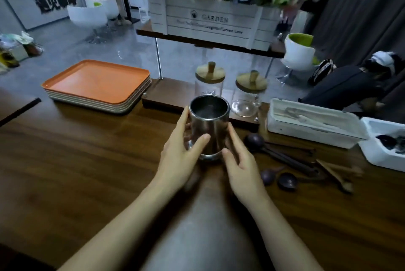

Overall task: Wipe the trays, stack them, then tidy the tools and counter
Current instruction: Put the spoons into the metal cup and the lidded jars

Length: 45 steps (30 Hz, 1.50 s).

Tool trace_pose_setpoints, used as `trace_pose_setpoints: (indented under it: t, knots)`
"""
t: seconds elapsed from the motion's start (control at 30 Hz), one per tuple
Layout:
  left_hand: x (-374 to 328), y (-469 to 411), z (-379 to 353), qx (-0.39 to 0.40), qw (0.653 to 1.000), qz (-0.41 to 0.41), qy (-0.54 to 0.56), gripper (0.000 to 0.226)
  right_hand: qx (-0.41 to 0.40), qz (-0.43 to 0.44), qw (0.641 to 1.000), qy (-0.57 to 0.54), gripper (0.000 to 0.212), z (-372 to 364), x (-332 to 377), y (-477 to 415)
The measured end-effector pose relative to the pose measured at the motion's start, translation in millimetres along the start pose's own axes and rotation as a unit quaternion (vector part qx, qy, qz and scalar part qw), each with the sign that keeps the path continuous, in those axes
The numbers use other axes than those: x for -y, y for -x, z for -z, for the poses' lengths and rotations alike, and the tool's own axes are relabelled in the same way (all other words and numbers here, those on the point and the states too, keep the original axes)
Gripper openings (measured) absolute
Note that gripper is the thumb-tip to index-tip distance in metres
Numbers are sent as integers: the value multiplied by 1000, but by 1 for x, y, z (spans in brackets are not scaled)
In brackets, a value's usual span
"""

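Note:
A steel cup (209,121) stands upright on the wooden counter (87,161), mid-frame. My left hand (182,150) grips its left side, thumb across the front. My right hand (238,161) touches its right side with fingers nearly straight. A stack of several orange-topped trays (98,84) sits at the back left. Dark wooden spoons (285,161) lie loose on the counter to the right of the cup.
Behind the cup, two glass jars with wooden lids (252,93) stand on a dark base under a shelf carrying a white flower crate (208,21). A white lidded cutlery box (313,124) and an open white box (385,146) sit at the right.

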<state>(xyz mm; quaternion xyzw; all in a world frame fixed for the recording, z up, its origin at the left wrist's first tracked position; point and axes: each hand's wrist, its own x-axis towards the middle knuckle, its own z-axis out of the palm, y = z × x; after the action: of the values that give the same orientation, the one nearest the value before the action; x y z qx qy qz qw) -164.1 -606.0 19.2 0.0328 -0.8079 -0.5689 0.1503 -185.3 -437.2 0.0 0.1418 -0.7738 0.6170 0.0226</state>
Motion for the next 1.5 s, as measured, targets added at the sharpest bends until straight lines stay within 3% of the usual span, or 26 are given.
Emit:
trace_pose_setpoints:
  t: [0.2,0.37,0.5,0.57,0.63,0.7,0.77,0.83,0.93,1.1,1.23,1.5]
  knots:
    - [-20,60,-55,-32,998,12,-52,85,34,-27,999,21,61,59,-15,56]
    - [-24,95,-75,-48,992,19,-117,95,63,-42,995,-65,71,75,-24,89]
    - [-23,108,-82,-63,986,9,-155,99,103,-51,992,-43,67,85,-27,100]
    - [-22,107,-83,-63,985,4,-162,102,90,-35,995,17,56,105,-26,92]
    - [-19,103,-80,-62,988,4,-142,105,20,1,986,167,42,137,-29,80]
    - [-18,97,-79,-54,992,3,-113,109,-41,14,943,330,33,173,-37,66]
    - [-20,92,-81,-48,994,-6,-99,111,-32,-22,897,440,34,198,-49,56]
    - [-22,88,-84,-48,995,-16,-87,107,-6,-53,870,490,34,208,-58,51]
    - [-24,83,-86,-55,995,-25,-84,99,-9,-48,867,497,21,206,-60,48]
    - [-22,77,-80,-37,995,-32,-89,93,-30,-22,902,430,1,193,-47,41]
    - [-23,74,-78,-23,994,-31,-100,97,-86,-53,964,247,5,178,-14,27]
    - [-23,70,-70,-6,993,-38,-114,93,-64,-31,997,-22,16,154,53,20]
